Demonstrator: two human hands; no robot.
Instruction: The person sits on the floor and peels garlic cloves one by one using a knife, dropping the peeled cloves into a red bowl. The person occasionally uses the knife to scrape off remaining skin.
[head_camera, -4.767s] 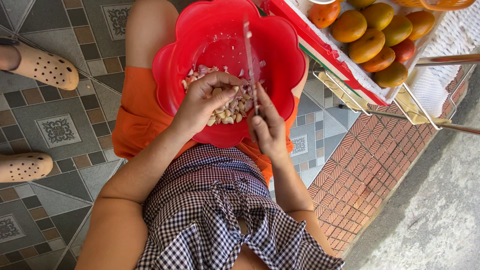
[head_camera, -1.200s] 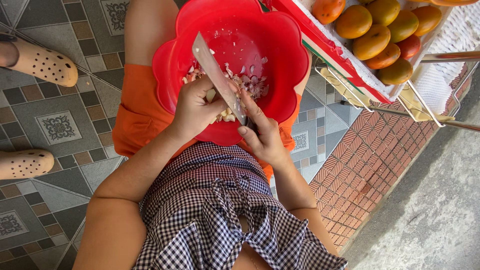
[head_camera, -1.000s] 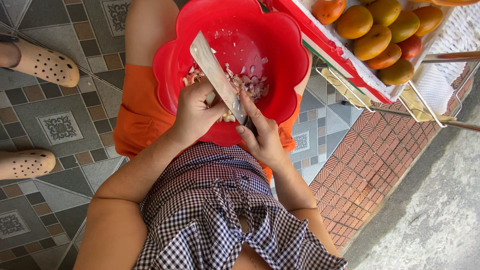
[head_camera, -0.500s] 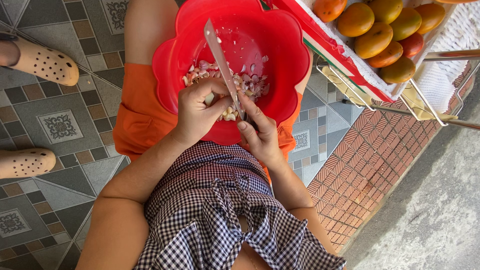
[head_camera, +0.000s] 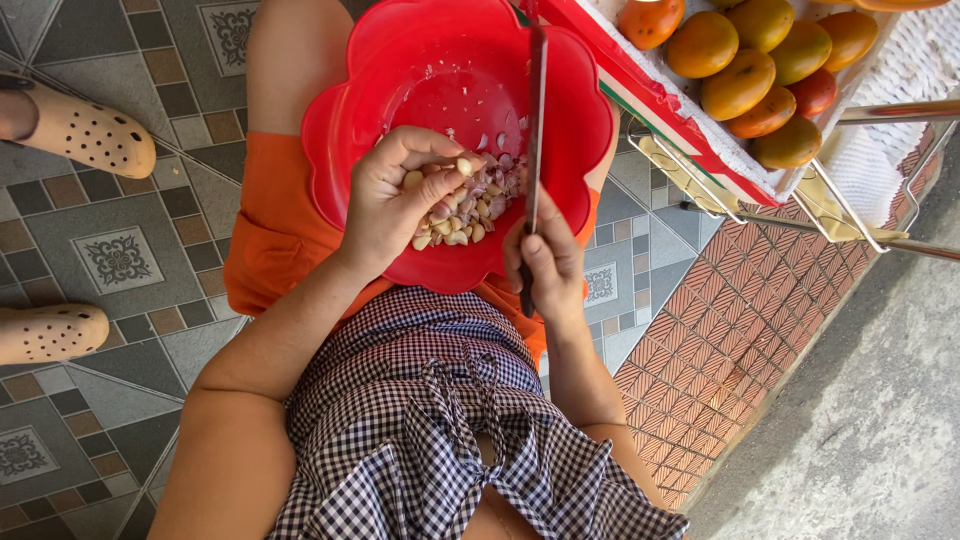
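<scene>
A red flower-shaped plastic bowl (head_camera: 400, 60) rests on my lap, over orange shorts. A pile of pale garlic cloves (head_camera: 470, 205) with pinkish skins lies in its near part. My left hand (head_camera: 395, 205) is in the bowl with a garlic clove (head_camera: 464, 166) pinched between thumb and fingers. My right hand (head_camera: 548, 268) grips the dark handle of a knife (head_camera: 535, 110) at the bowl's right rim. The blade stands edge-on and points away from me over the bowl.
A white crate with a red edge (head_camera: 640, 95) holds several orange and red fruits (head_camera: 745, 60) at the upper right, on a metal wire stand (head_camera: 720, 190). Another person's feet in beige perforated clogs (head_camera: 85, 130) stand on the patterned tile floor at left.
The knife has turned from flat and tilted left to edge-on and upright beside the cloves. My left hand has lifted one clove up from the pile.
</scene>
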